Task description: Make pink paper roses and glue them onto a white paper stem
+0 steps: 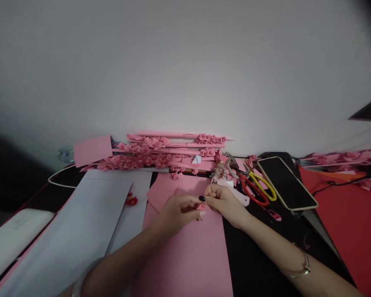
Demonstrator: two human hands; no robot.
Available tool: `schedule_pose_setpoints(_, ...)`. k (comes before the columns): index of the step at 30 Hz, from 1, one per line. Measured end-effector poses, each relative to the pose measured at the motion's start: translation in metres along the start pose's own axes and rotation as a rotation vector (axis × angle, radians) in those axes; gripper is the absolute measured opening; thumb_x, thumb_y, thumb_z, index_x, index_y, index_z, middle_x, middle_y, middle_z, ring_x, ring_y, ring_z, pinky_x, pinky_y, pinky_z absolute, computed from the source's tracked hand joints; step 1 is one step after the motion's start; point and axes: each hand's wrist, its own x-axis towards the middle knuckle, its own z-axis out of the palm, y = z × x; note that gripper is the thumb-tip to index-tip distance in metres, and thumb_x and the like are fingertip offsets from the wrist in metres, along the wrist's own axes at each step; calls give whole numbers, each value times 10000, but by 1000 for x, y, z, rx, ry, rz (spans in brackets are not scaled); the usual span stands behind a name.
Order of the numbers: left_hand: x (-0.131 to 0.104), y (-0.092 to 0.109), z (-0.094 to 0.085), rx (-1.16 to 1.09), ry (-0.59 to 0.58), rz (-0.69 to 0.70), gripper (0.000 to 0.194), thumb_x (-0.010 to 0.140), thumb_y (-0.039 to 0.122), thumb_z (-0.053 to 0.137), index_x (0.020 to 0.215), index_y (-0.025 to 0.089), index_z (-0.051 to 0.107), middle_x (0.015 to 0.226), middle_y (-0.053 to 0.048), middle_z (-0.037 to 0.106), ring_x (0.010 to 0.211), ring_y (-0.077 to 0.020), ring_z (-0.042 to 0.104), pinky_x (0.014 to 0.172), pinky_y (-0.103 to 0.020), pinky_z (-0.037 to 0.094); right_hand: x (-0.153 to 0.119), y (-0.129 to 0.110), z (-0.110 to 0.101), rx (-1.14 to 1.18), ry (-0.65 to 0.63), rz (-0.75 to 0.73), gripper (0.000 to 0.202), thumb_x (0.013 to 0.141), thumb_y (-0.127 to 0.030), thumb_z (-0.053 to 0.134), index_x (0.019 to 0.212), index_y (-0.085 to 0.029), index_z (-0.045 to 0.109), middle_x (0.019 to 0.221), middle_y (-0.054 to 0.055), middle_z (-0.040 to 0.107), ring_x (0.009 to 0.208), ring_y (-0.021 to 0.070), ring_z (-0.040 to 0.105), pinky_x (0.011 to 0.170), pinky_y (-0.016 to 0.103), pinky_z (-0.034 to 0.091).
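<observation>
Just above a large pink sheet [185,255], my left hand [181,212] pinches a small pink paper flower [200,207] between thumb and fingers. My right hand [224,202] touches the same flower from the right, its fingers curled and pressed together. A smaller pink sheet [162,187] lies beyond the hands. Rows of pink paper flowers [148,159] and rolled pink paper sticks lie against the wall. Whatever else the fingertips cover is hidden.
Red-handled pliers [255,192], yellow-handled scissors [266,185] and a phone [287,183] lie to the right, beside red paper [352,222]. White sheets [71,222] and a white box-like object [15,239] are on the left. A red scrap [131,200] rests near the white sheets.
</observation>
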Motion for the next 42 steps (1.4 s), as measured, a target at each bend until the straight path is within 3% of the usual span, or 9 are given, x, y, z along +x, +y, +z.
schedule_pose_setpoints(6, 4, 2, -4, -101, 41, -57, 210, 799, 338, 628, 865, 139, 634, 645, -9, 647, 585, -133, 633, 600, -251, 516, -1, 2, 1, 127, 56, -21, 400, 773, -524, 625, 660, -188, 439, 478, -101, 332, 396, 46, 213, 404, 217, 126)
schedule_pose_setpoints(11, 6, 5, -6, -216, 63, -119, 270, 786, 411, 642, 823, 144, 622, 730, -29, 684, 634, -130, 655, 644, -255, 517, -1, 4, 2, 143, 28, -54, 419, 831, -538, 553, 642, -189, 416, 495, -91, 342, 398, 45, 215, 404, 219, 129)
schedule_pose_setpoints(16, 8, 6, -10, -471, 123, -229, 343, 760, 473, 649, 852, 145, 607, 760, -49, 708, 669, -154, 679, 677, -283, 522, -2, 4, 1, 129, 20, -61, 400, 856, -529, 528, 672, -184, 441, 484, -92, 340, 394, 46, 212, 403, 221, 123)
schedule_pose_setpoints(20, 7, 8, -11, -588, 145, -239, 330, 753, 443, 673, 853, 135, 612, 753, -70, 721, 658, -161, 676, 681, -291, 528, -1, 5, 1, 111, 19, -53, 403, 857, -532, 524, 674, -184, 440, 486, -89, 352, 397, 47, 221, 409, 222, 126)
schedule_pose_setpoints(30, 7, 5, -12, -604, 137, -213, 270, 780, 385, 671, 880, 140, 616, 793, -71, 725, 659, -148, 672, 669, -268, 525, -2, 6, 1, 107, 20, -63, 405, 860, -519, 527, 660, -178, 438, 493, -88, 350, 403, 43, 217, 401, 214, 134)
schedule_pose_setpoints(37, 7, 10, -14, -677, 160, -245, 232, 815, 359, 631, 748, 137, 628, 770, -79, 727, 633, -146, 667, 647, -254, 521, -1, 6, 1, 104, 7, -51, 387, 854, -521, 532, 693, -176, 466, 511, -88, 337, 403, 44, 226, 398, 214, 132)
schedule_pose_setpoints(42, 8, 8, -16, -751, 179, -280, 236, 821, 378, 614, 804, 144, 637, 837, -113, 748, 776, -210, 712, 726, -283, 524, -2, 7, 1, 81, 14, -78, 393, 876, -508, 509, 672, -180, 437, 488, -85, 355, 407, 47, 240, 405, 220, 145)
